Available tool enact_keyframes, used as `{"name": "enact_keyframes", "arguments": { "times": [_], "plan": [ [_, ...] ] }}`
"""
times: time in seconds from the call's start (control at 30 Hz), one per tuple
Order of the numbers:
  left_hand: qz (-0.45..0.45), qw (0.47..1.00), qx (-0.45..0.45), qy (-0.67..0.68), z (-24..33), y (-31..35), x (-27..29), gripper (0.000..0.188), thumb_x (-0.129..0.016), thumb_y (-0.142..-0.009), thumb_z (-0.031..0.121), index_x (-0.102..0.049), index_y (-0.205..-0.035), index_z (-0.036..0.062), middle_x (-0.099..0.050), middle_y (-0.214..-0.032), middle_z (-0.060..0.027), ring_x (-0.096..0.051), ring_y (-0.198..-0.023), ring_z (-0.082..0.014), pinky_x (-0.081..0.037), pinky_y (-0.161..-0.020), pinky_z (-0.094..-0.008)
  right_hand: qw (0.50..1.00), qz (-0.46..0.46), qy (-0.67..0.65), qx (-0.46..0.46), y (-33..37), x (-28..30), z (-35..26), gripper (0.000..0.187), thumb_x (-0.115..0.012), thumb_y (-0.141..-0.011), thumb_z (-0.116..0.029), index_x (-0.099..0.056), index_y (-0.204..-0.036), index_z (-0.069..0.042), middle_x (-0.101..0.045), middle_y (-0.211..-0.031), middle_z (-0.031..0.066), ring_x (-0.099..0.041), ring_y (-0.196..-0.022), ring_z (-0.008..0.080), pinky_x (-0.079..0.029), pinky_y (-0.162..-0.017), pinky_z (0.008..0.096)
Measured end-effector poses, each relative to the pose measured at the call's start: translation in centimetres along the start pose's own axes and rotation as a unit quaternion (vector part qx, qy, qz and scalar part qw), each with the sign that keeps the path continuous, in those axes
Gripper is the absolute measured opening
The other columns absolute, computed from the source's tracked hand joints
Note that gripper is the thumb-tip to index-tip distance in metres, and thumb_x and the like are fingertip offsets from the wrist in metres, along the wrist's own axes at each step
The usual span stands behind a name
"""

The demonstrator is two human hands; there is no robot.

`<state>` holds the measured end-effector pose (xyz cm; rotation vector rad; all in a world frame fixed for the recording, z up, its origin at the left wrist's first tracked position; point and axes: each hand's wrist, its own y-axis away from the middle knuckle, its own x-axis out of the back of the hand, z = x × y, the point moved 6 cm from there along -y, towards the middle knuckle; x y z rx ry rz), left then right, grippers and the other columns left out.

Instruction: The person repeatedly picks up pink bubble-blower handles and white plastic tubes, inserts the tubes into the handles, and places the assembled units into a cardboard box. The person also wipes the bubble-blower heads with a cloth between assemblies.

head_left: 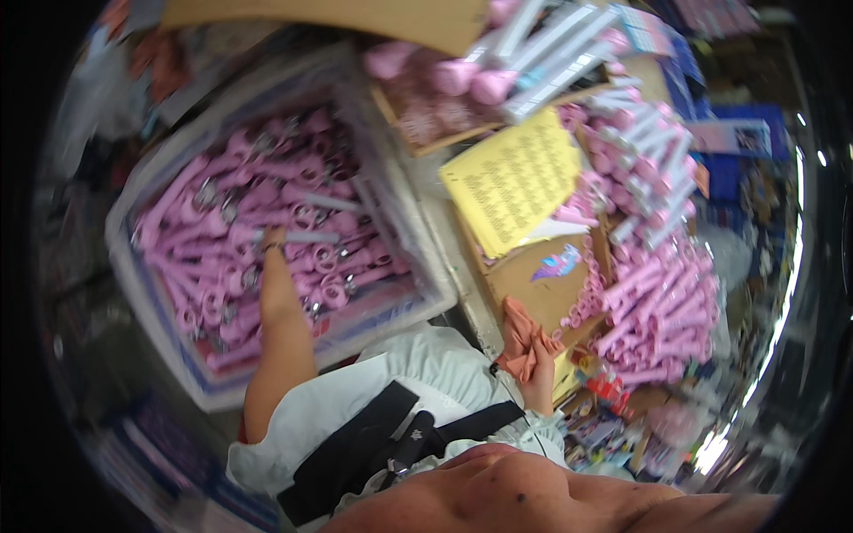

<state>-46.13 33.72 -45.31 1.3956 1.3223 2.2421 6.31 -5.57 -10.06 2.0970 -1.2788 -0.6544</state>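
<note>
My left arm reaches down into a large plastic-lined crate [191, 373] heaped with pink plastic handle-like parts [231, 178], many with shiny metallic bits. Among these parts is my left hand [275, 238], with a dark band showing on it. A pale tube [311, 237] lies right at it. Blur and the pile hide its fingers, so I cannot tell whether it grips the tube. My right hand [542, 362] is closed around a crumpled orange cloth [518, 342] by the table's near edge.
Right of the crate, a yellow printed sheet [511, 186] lies on a cardboard box [542, 289] with pink rings and a blue-purple decoration [557, 264]. Pink tubes [662, 311] are piled farther right. Pink-capped clear tubes [533, 67] fill a tray at the back.
</note>
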Motion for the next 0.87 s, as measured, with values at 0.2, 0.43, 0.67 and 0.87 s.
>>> {"name": "enact_keyframes", "arguments": {
  "times": [0.2,0.43,0.67,0.87],
  "plan": [
    [0.445,0.859,-0.189,0.170,4.2,15.3,2.2,0.023,-0.060,-0.084,0.027,-0.062,-0.101,0.0112,-0.053,-0.095,-0.0220,-0.053,-0.088,-0.0376,-0.044,-0.076,-0.0444,0.990,0.034,-0.098,0.091,-1.3,-0.3,-1.3,0.021,-0.051,-0.088,-0.007,-0.052,-0.109,-0.006,-0.060,-0.097,0.0062,-0.061,-0.081,0.0160,-0.050,-0.066,0.0268],
    [0.228,0.712,-0.662,0.045,21.3,41.5,1.9,0.016,-0.064,-0.071,0.005,-0.062,-0.086,0.0108,-0.053,-0.091,-0.0193,-0.048,-0.089,-0.0383,-0.036,-0.084,-0.0471,0.981,-0.090,-0.147,0.085,0.1,-4.7,-4.5,0.026,-0.044,-0.088,-0.011,-0.051,-0.113,-0.005,-0.060,-0.104,0.0080,-0.060,-0.093,0.0196,-0.051,-0.076,0.0324],
    [-0.147,0.588,-0.793,-0.067,28.5,61.1,-9.0,0.020,-0.061,-0.074,0.007,-0.058,-0.093,0.0081,-0.053,-0.094,-0.0215,-0.055,-0.081,-0.0385,-0.047,-0.066,-0.0423,0.951,-0.222,-0.109,0.183,1.6,-7.4,-6.8,0.023,-0.053,-0.085,-0.005,-0.048,-0.108,-0.006,-0.055,-0.106,0.0068,-0.058,-0.089,0.0160,-0.050,-0.072,0.0287],
    [-0.079,0.485,-0.863,-0.113,27.3,66.7,-14.6,0.045,-0.065,-0.069,0.008,-0.052,-0.112,0.0101,-0.031,-0.138,-0.0239,-0.045,-0.114,-0.0430,-0.050,-0.078,-0.0395,0.953,-0.182,-0.101,0.220,0.0,-0.6,-9.3,0.030,-0.063,-0.083,-0.012,-0.046,-0.107,-0.004,-0.058,-0.099,0.0113,-0.061,-0.084,0.0176,-0.052,-0.066,0.0272]
  ]
}}
